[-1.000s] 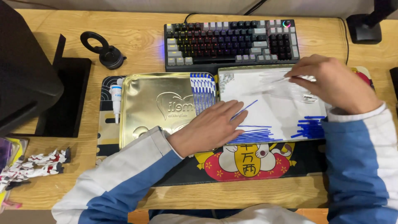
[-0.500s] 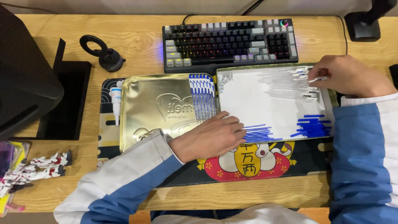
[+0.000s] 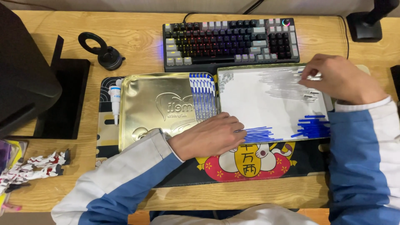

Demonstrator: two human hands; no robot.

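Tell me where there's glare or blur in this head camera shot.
Head view: soft glare on the gold tin lid; keyboard backlight glows on the wood; the clear pieces near the right hand look smeared; left hand is sharp.

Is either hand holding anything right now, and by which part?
Right hand pinches a thin silvery stick by its end. Left hand rests flat, holding nothing.

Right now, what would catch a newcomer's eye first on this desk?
Probably the white tray at centre, strewn with clear and blue pen parts, where the right hand pinches a clear piece and the left hand rests on its near corner. Beside it lies a gold tin lid, below a backlit keyboard.
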